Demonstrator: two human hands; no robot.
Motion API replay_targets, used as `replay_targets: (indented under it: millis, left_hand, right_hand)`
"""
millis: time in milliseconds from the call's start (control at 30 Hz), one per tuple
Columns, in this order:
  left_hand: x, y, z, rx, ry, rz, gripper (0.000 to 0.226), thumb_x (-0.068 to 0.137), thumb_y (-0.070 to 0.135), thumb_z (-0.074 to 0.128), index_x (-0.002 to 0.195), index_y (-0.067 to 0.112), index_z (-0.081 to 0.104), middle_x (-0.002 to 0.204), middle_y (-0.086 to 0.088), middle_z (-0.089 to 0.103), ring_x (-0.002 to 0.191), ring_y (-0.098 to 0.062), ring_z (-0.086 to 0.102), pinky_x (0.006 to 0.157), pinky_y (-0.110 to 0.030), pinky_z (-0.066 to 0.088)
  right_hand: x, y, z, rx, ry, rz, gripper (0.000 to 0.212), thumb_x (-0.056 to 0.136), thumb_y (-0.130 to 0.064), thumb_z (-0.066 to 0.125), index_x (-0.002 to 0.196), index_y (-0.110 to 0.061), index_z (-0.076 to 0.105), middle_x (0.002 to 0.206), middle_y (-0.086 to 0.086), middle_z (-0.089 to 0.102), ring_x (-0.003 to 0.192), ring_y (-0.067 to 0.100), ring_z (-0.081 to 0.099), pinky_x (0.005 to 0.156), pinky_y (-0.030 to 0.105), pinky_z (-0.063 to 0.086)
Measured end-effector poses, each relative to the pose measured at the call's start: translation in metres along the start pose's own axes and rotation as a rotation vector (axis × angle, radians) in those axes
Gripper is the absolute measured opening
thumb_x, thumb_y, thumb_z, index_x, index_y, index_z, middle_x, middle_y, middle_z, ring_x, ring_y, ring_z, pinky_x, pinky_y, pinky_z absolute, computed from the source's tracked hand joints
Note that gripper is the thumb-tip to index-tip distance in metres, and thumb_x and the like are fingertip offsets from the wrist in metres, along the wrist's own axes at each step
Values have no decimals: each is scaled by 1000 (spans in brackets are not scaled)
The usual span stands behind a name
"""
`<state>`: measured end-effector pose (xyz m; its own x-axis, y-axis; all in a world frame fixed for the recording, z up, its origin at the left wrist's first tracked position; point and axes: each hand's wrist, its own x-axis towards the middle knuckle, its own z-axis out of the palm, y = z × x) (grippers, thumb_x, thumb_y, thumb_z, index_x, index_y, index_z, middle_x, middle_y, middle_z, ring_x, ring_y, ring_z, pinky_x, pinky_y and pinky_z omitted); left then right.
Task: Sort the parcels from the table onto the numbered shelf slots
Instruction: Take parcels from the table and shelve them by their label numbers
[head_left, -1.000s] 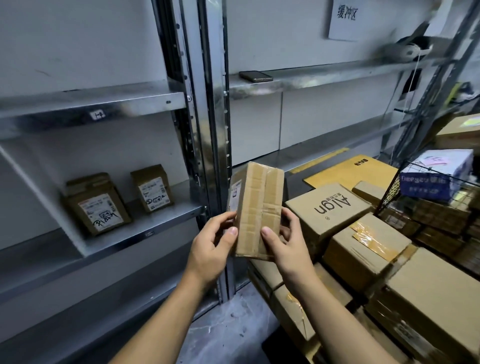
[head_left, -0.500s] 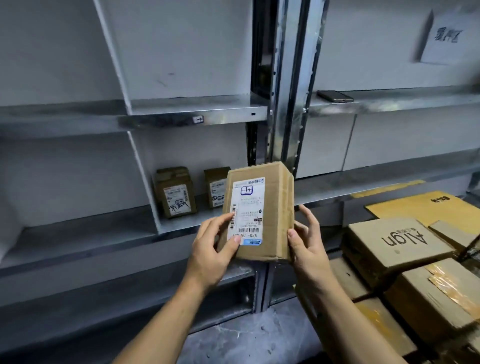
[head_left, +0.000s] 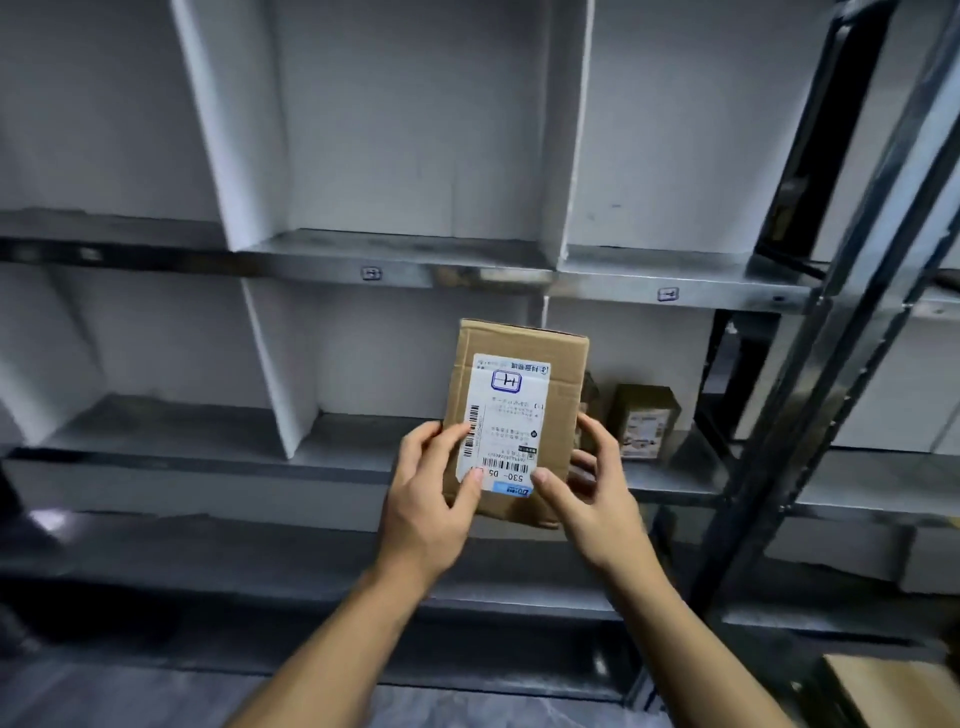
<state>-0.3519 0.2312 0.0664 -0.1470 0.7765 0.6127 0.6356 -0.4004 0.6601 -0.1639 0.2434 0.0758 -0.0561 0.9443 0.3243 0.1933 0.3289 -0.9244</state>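
A small brown cardboard parcel (head_left: 563, 395) with a white shipping label facing me is held upright in front of the metal shelf (head_left: 405, 254). My left hand (head_left: 431, 499) grips its lower left edge, thumb on the label. My right hand (head_left: 597, 499) grips its lower right edge. The label hangs upside down and carries a handwritten mark in a blue box. Small number tags (head_left: 371, 273) sit on the shelf's front edge. Behind the parcel, a small labelled box (head_left: 644, 421) stands in the slot to the right.
White dividers (head_left: 280, 374) split the shelf into slots. A dark metal upright (head_left: 810, 395) runs down the right side. A corner of a cardboard box (head_left: 893, 691) shows at the bottom right. Grey floor lies below.
The view has swung left along the shelf, away from the table's boxes. The parcel was turned so its label faces me, and both hands carried it left in front of the slots.
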Motion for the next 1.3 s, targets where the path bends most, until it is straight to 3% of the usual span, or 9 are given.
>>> replay_targets:
  millis: [67,200,333,500,633,733,833,1133,1300]
  left_hand:
    - [6,-19,-39,60,32,6,48,87,22,69,133,26,55,136,3,44,114,2,41,90,5,24]
    - [11,-55,-115,131,83,39,50,88,23,68,135,29,51,137,8,38,117,4,39,90,7,26]
    - [17,-84,-188,165,133,47,53,87,18,69,136,27,51,139,4,40,120,4,39,91,5,27]
    - [27,-117,-274,239,111,10,57,89,25,65,141,35,43,146,13,36,128,13,33,96,4,23]
    - [37,-132,-348,371,188,-10,51,91,31,60,140,30,44,137,16,44,124,6,39,100,-5,28]
    - [43,-144,-401,578,217,-56,50,91,35,57,139,28,45,133,14,47,124,-5,40,103,-26,35]
    - [49,-157,-447,817,166,-119,51,91,42,52,140,31,41,135,13,45,126,-9,37,105,-33,35]
    - [87,-211,-554,1130,143,-266,53,93,48,43,143,35,34,145,13,36,135,-11,29,110,-32,28]
    - [127,-250,-602,1169,187,-299,52,93,48,43,143,36,34,144,14,37,133,-10,33,110,-33,30]
  right_hand:
    - [9,-14,46,13,3,-32,69,84,-31,78,123,-66,32,117,-22,58,103,-14,59,78,14,53]
    - [19,-42,133,50,17,-64,73,81,-36,80,129,-60,30,111,-21,62,102,-1,64,85,27,55]
    - [28,-74,212,95,-17,-99,74,81,-35,80,124,-63,27,104,-25,60,96,-6,63,79,21,57]
    - [39,-107,291,209,-85,-113,71,83,-33,79,117,-72,31,114,-20,62,102,4,67,82,34,61]
    - [54,-138,343,236,-136,-156,74,83,-30,79,108,-80,29,113,-17,64,102,6,66,87,43,60]
    - [68,-163,376,212,-181,-192,70,83,-32,78,118,-71,32,110,-22,61,104,5,63,92,47,57]
    - [81,-184,413,207,-223,-218,69,84,-31,78,132,-56,34,124,-9,62,113,14,62,94,50,56]
    - [122,-226,548,325,-338,-313,68,85,-28,77,128,-58,35,113,-28,55,114,7,58,95,42,56]
    - [160,-248,626,341,-346,-359,70,85,-28,77,133,-54,33,124,-15,57,117,12,56,100,45,52]
